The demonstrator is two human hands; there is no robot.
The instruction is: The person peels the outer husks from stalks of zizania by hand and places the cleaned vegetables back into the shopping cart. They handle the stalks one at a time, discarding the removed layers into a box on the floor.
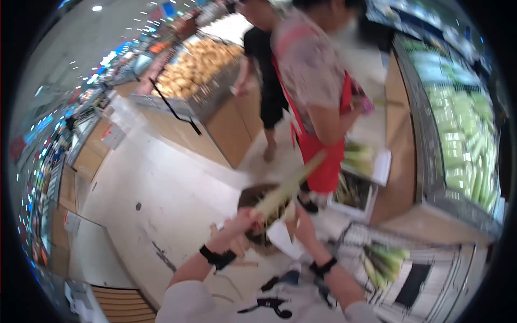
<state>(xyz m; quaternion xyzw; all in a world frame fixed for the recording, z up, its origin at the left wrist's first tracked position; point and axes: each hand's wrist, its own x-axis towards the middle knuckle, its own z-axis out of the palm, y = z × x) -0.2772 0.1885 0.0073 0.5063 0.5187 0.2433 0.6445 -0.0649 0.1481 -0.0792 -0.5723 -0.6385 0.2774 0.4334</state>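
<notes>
My left hand (245, 219) is closed around the lower end of a long, pale green vegetable stalk (285, 191), which points up and to the right. Close beside it, my right hand (302, 222) has its fingers curled on something small and pale; blur hides what it is. Below the stalk stands a brown round bin (249, 198) with thin strips of leaf in it. A bundle of similar green stalks (385, 264) lies on a wire cart (431, 264) to the right of my right forearm.
A person in a red apron (323, 161) stands just ahead, with another person in black (264, 75) behind. White crates (358, 207) with stalks stand on the floor. Right is a shelf of wrapped green vegetables (458, 134); a potato-like produce stand (194, 67) is at upper left.
</notes>
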